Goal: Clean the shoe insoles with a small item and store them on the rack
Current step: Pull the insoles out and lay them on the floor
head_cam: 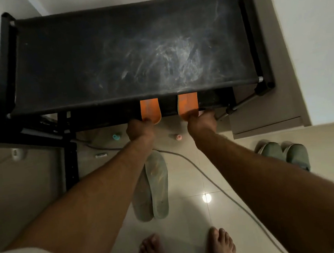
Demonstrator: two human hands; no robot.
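Head view, looking down on a black shoe rack [9, 67] whose dusty fabric top shelf is filling the upper half of the frame. At far left, a dark metal frame [69, 150] is standing on the floor beside the rack. The left hand [139, 128] is gripping the heel end of the left orange insole [150, 110], fingers curled and clamped on it; the insole is lying on the shelf just under the top one, its forward part hidden beneath the fabric. Below this forearm, a pair of pale grey-green insoles [157, 184] is lying side by side on the tiled floor [193, 223], touching each other. Small items are lying on the floor near the rack: a teal one [116, 136] and a pink one [176, 137]; what they are cannot be told. The right hand [201, 122] is clamping the heel end of the right orange insole [187, 103] in the same way, on the same lower shelf. A grey cable [212, 183] is running across the tiles. At right, a pair of green slippers [283, 154] is resting beside a beige cabinet [265, 119]. Two bare feet [186, 249] are standing at the bottom edge.
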